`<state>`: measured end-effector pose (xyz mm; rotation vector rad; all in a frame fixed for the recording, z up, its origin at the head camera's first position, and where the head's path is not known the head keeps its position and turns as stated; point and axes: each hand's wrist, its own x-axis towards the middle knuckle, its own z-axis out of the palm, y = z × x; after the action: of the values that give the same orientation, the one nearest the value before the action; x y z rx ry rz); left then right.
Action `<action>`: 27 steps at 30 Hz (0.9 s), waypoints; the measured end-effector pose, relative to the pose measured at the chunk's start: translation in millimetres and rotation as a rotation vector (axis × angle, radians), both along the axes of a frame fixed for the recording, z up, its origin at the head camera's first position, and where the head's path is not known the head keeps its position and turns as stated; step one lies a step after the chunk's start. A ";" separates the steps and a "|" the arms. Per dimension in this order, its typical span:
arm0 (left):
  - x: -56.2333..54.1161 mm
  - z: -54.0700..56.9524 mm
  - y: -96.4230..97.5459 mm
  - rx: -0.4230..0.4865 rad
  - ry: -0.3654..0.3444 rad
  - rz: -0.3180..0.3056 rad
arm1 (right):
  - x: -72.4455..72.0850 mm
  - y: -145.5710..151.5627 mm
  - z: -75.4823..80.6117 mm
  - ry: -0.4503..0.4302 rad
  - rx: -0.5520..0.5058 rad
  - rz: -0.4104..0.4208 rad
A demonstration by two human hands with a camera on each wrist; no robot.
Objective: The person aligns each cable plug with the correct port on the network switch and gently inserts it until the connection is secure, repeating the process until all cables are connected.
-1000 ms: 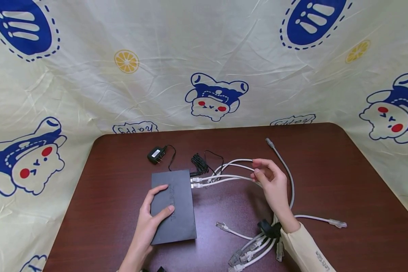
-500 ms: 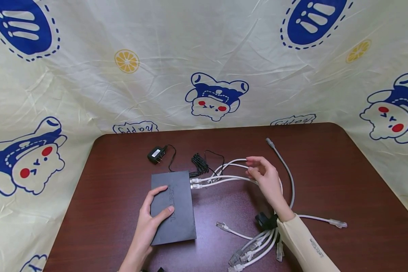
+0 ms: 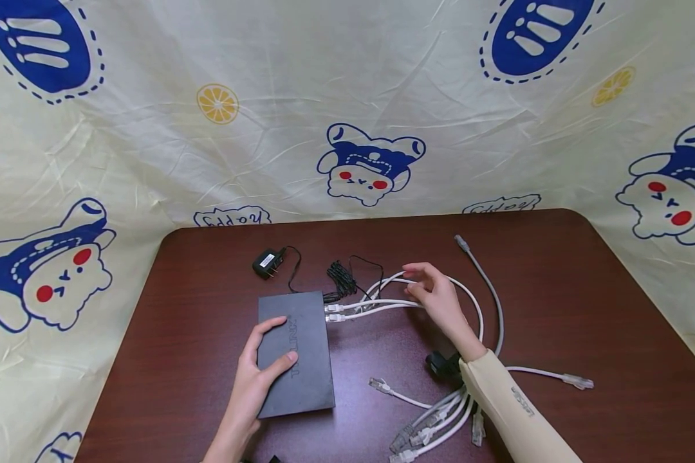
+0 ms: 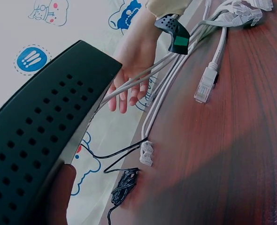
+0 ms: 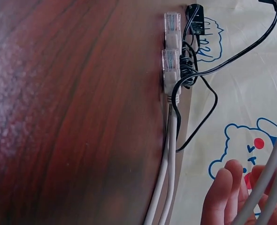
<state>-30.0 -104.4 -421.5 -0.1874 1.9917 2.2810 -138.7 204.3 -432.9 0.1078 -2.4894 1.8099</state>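
My left hand [image 3: 257, 366] holds a black TP-Link network switch [image 3: 309, 386] by its left side, thumb and a finger on top. Two white network cables [image 3: 390, 302] run from plugs in the switch's right side. My right hand [image 3: 443, 307] is by these cables, fingers loosely extended; in the right wrist view the cables pass in front of the fingers [image 5: 217, 199]. Two more cables reach the table behind, their clear plugs [image 5: 171, 70] lying loose. A black strap [image 3: 442, 365] binds the cable bundle beside my right forearm.
A black power adapter [image 3: 266, 263] lies behind the switch, near a coiled black cord [image 3: 342, 278]. Loose cable ends spread at the front, including a plug [image 3: 577, 382] at the right. A grey cable [image 3: 486, 283] stretches toward the back. A printed white cloth hangs behind the brown table [image 3: 556, 289].
My right hand has moved left along the white cables toward the switch. The black strap has shifted slightly left with the forearm. My left hand and the switch stay nearly still.
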 end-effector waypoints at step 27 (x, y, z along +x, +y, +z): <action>0.3 -0.3 1.7 -0.002 -0.009 -0.016 | -6.8 -19.4 6.9 0.008 0.150 0.162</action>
<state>-29.8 -102.7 -421.8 -0.1802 1.9838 2.2644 -145.5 184.9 -426.0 0.3323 -2.6790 1.6696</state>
